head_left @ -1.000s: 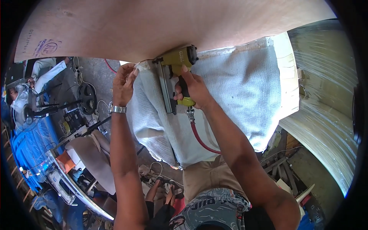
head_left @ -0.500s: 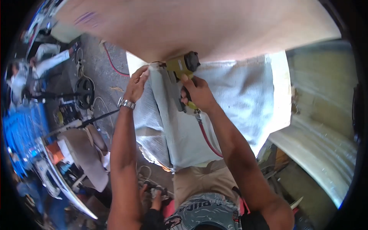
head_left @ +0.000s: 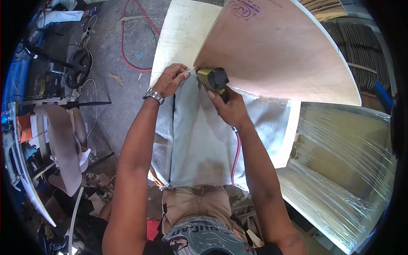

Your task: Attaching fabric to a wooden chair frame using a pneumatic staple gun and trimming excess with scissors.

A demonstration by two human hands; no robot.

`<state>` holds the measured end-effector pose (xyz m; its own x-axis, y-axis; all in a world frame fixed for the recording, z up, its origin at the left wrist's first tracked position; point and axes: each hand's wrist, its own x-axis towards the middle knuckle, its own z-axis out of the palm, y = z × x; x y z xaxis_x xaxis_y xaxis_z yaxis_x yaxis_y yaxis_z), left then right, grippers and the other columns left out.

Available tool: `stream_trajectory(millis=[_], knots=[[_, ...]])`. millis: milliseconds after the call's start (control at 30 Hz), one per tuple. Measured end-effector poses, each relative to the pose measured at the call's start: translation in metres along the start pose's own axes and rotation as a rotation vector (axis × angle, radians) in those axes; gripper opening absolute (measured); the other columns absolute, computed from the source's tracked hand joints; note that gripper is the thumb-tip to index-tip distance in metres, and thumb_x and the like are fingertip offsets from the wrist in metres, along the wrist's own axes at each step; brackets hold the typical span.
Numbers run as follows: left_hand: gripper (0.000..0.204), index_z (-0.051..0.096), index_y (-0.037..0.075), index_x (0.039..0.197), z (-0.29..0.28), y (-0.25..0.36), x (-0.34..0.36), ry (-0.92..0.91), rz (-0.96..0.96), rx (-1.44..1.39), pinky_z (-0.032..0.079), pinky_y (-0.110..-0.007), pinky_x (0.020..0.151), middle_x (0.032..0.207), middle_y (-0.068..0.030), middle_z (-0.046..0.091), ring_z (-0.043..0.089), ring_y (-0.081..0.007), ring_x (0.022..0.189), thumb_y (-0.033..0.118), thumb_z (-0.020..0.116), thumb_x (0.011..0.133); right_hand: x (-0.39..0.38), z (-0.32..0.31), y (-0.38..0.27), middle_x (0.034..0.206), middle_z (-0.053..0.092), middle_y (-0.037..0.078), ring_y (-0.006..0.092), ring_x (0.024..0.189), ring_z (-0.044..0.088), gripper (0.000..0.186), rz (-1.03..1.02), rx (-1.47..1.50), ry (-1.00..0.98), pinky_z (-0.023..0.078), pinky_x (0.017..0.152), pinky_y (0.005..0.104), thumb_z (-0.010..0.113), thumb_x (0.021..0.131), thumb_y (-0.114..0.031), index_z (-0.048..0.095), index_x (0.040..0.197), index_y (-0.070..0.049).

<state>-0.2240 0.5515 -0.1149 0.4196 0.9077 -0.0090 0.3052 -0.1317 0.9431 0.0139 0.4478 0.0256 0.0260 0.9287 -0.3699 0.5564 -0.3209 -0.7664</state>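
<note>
My right hand (head_left: 233, 109) is wrapped round a yellow and black air stapler (head_left: 212, 79), whose nose rests near the top edge of the grey fabric (head_left: 199, 140). A red air hose (head_left: 236, 155) runs down from the tool's handle. Just left of the nose, my left hand (head_left: 170, 81) pinches the fabric's edge between thumb and fingers. The fabric drapes over a pale wooden board (head_left: 176, 36). Beyond the stapler a large curved plywood panel (head_left: 280, 53) rises, with purple stamped marks. The stapler hides the exact spot where its nose meets the fabric.
Plastic-wrapped panels (head_left: 340, 157) stand at the right. To the left are a beige padded piece (head_left: 63, 144), a black wheel (head_left: 79, 68) and loose cables on the concrete floor (head_left: 110, 42). A person's leg (head_left: 63, 16) shows at the upper left.
My view has shifted, showing more of the curved panel. The stapler has turned, its rear end now facing me more. My left fingers have closed on the fabric edge.
</note>
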Motion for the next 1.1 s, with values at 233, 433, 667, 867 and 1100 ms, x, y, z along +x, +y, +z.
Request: stream_trajectory(millis=[233,433,667,867,1100], knots=[[0.027,0.064,0.002,0.123,-0.033,0.019,-0.025,0.496,-0.271,0.115,0.054,-0.039,0.098,0.125,-0.0156,0.07,0.069,-0.0317,0.112,0.019,0.063,0.102,-0.082,0.005,0.006,0.097,0.073,0.028,0.0466,0.094,0.072,0.066,0.056,-0.275,-0.182,0.057,0.085,0.0518,0.066,0.094,-0.057,0.063,0.131,-0.002],[0.032,0.063,0.001,0.127,0.038,0.083,-0.04,0.282,0.373,0.585,0.053,-0.045,0.099,0.127,-0.0197,0.068,0.067,-0.0367,0.114,0.016,0.064,0.098,-0.258,0.015,0.115,0.094,0.074,0.019,0.0354,0.084,0.071,0.052,0.312,-0.14,-0.592,0.055,0.079,0.0472,0.067,0.096,-0.056,0.068,0.115,-0.008],[0.075,0.038,0.0,0.156,0.241,0.056,-0.145,-0.457,0.063,0.85,0.02,-0.057,0.126,0.166,-0.022,0.033,0.026,-0.0433,0.155,0.045,0.057,0.099,-0.475,-0.058,0.239,0.107,0.074,0.019,0.0313,0.099,0.072,0.056,0.543,0.014,-0.523,0.055,0.09,0.0419,0.074,0.092,-0.055,0.071,0.117,-0.005],[0.085,0.029,-0.003,0.161,0.359,0.062,-0.378,-0.504,0.074,0.795,0.013,-0.06,0.127,0.171,-0.023,0.02,0.016,-0.0437,0.159,0.048,0.055,0.098,-0.531,-0.119,0.323,0.1,0.072,0.021,0.0382,0.095,0.072,0.058,0.661,0.064,0.118,0.054,0.085,0.0456,0.07,0.092,-0.024,0.052,0.144,-0.005],[0.065,0.046,0.003,0.149,0.395,0.113,-0.496,-0.763,-0.347,0.502,0.039,-0.054,0.115,0.15,-0.0253,0.05,0.048,-0.0412,0.14,0.043,0.058,0.1,-0.412,-0.144,0.456,0.149,0.044,0.038,0.0532,0.13,0.053,0.089,0.396,-0.252,0.278,0.046,0.11,0.0533,0.063,0.093,-0.014,0.01,0.164,0.002]])
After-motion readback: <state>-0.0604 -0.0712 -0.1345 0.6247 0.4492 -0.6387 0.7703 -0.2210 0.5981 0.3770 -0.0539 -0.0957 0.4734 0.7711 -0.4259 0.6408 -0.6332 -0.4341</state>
